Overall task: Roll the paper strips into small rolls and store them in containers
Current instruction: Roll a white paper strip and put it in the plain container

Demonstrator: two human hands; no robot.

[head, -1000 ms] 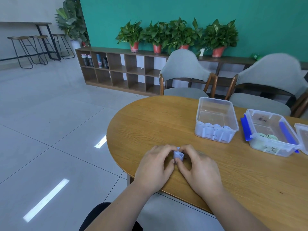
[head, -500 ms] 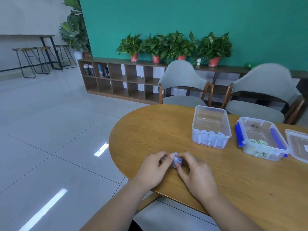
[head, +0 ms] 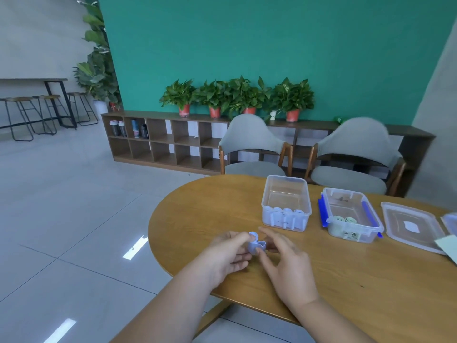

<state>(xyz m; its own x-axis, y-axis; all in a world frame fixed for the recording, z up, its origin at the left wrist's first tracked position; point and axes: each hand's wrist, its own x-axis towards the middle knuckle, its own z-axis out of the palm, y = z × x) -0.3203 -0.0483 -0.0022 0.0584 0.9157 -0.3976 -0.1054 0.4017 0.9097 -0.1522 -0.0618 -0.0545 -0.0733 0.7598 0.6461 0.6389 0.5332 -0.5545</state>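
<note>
Both hands meet over the near rim of the wooden table (head: pixel 197 209). My left hand (head: pixel 227 253) pinches a pale blue paper strip (head: pixel 256 245) that is curled into a loose roll. My right hand (head: pixel 284 263) touches the same strip from the right with thumb and fingertips, its other fingers spread. Farther back stands a clear lidless container (head: pixel 286 203) with several pale blue rolls along its near wall. Right of it is a clear container with blue clips (head: pixel 351 214) that holds pale green rolls.
A clear lid (head: pixel 413 227) lies on the table at the right, with a second lid and a paper sheet cut off at the frame edge. Two grey chairs (head: pixel 252 144) stand behind the table, before a low shelf with potted plants.
The head camera has tilted up, so table and hands sit lower in view. The blue roll has loosened into a double curl, and my right hand's fingers have spread.
</note>
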